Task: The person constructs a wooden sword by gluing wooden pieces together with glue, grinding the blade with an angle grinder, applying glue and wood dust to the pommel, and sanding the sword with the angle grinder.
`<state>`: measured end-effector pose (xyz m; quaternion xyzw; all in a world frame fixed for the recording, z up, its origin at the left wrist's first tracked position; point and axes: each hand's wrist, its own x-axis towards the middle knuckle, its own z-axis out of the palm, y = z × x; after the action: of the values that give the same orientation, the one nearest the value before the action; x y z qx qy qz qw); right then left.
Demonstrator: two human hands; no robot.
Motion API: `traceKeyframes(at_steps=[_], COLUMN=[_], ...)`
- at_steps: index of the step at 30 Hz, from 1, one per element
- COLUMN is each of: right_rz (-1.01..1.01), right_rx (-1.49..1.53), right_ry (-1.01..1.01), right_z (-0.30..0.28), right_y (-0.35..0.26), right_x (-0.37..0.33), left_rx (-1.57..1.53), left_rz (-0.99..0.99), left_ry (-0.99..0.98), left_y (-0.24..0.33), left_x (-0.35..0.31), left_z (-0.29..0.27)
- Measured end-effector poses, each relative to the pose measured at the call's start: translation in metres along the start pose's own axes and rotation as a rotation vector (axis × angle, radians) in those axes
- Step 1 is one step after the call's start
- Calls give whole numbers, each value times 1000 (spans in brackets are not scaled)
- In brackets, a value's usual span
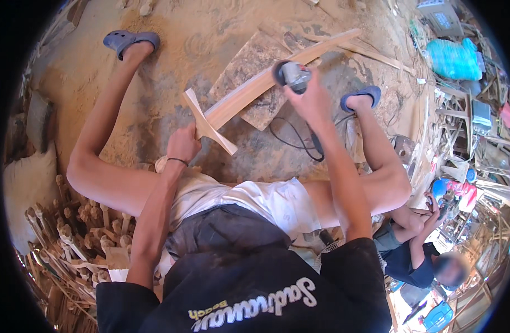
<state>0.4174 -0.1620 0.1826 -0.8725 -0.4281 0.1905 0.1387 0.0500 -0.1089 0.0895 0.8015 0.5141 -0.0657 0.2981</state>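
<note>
My left hand (183, 143) grips the near end of a wooden cross-shaped piece (208, 123), where a short crossbar meets a long light plank (266, 80) that runs up to the right. My right hand (311, 100) holds a grey angle grinder (293, 74) with its dark disc pressed on the plank's middle. The grinder's black cable (291, 141) loops over the ground below it. I sit with my bare legs spread, in blue clogs (130, 40).
A flat wooden board (254, 58) lies on the sawdust-covered ground under the plank. Several turned wooden spindles (86, 222) are piled at the left. A seated person (418, 244) is at the lower right. Cluttered shelves and a blue bag (455, 58) stand at the right.
</note>
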Motion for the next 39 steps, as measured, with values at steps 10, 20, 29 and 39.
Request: traceKeyframes(at_steps=[10,20,29,39], right_rz=[-128,-267,-297,-356], right_rx=[81,-44,-109,-196], right_ry=[-178,-303,-319,-268], right_z=[16,46,50,48], right_y=[-39,-111,-116,-122], right_x=[-36,-78,-96,-106], left_rx=[53,20,8,26], left_rz=[-29,-96,-92,-95], left_ry=[-36,-43,-71,-72], left_y=[0,9,10,11], left_x=[4,0,-3,-3], left_z=[4,-8,-7,-7])
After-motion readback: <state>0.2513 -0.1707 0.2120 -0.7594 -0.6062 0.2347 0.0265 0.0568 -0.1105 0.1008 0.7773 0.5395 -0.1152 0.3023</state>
